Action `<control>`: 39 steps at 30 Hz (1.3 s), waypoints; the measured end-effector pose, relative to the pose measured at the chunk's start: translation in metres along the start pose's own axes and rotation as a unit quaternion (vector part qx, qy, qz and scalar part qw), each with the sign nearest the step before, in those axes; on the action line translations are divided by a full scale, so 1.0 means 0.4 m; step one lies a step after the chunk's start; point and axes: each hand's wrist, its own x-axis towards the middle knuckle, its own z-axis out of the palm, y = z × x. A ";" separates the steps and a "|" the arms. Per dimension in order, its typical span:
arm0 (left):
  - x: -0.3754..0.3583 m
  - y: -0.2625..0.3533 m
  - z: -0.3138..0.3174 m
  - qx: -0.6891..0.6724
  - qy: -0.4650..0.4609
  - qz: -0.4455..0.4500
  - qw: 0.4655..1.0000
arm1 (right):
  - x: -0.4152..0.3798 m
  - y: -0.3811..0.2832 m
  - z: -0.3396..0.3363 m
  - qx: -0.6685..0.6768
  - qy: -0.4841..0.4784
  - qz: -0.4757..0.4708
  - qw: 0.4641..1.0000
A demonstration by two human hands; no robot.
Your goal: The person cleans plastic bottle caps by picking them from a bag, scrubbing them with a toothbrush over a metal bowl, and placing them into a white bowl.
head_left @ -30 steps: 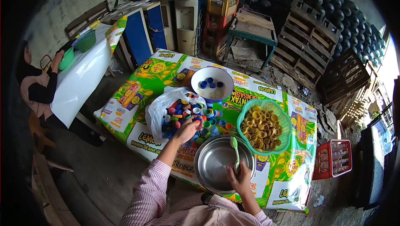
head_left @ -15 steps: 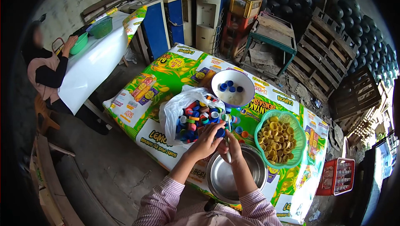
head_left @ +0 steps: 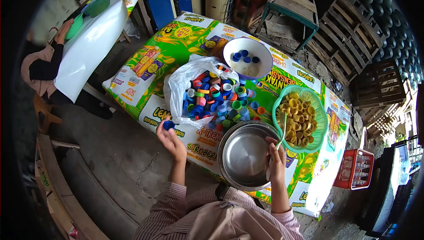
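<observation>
A dark blue cap (head_left: pixel 168 125) is held in the fingers of my left hand (head_left: pixel 172 142), left of the table's near edge. My right hand (head_left: pixel 276 160) is closed on a knife (head_left: pixel 282 131) with a pale handle, at the right rim of a steel bowl (head_left: pixel 244 151). Many coloured caps (head_left: pixel 204 96) spill out of a white plastic bag (head_left: pixel 176 92). A green basket (head_left: pixel 323 123) holds yellow-brown caps (head_left: pixel 299 118). Several blue caps (head_left: pixel 245 59) lie in a white bowl (head_left: pixel 265 56). Nothing shows inside the steel bowl.
The table has a printed green and white cover (head_left: pixel 170 54). At a white-covered table (head_left: pixel 95 32) on the left sits another person (head_left: pixel 39 70), a hand at a green bowl (head_left: pixel 75 27). A red crate (head_left: pixel 354 169) stands on the floor at right.
My hands have moved apart: the left to the left with the blue cap, the right to the right with the knife. The camera's view has shifted and the steel bowl is more visible.
</observation>
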 end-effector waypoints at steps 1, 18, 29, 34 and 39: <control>-0.037 -0.083 -0.051 0.036 0.096 0.014 0.995 | -0.033 0.016 -0.025 0.000 0.009 -0.014 1.000; -0.095 -0.131 0.062 -0.074 0.082 -0.213 0.971 | -0.171 0.062 -0.041 -0.001 0.029 -0.033 0.999; -0.141 0.015 0.096 -0.083 0.165 -0.180 0.966 | -0.211 0.028 -0.082 -0.009 0.096 -0.149 0.984; -0.095 0.150 0.140 -0.162 -0.159 -0.128 0.965 | -0.207 0.031 -0.113 -0.001 0.094 -0.102 0.990; -0.142 0.136 0.224 0.022 -0.605 -0.016 0.796 | -0.228 0.039 -0.080 0.034 0.093 -0.076 0.992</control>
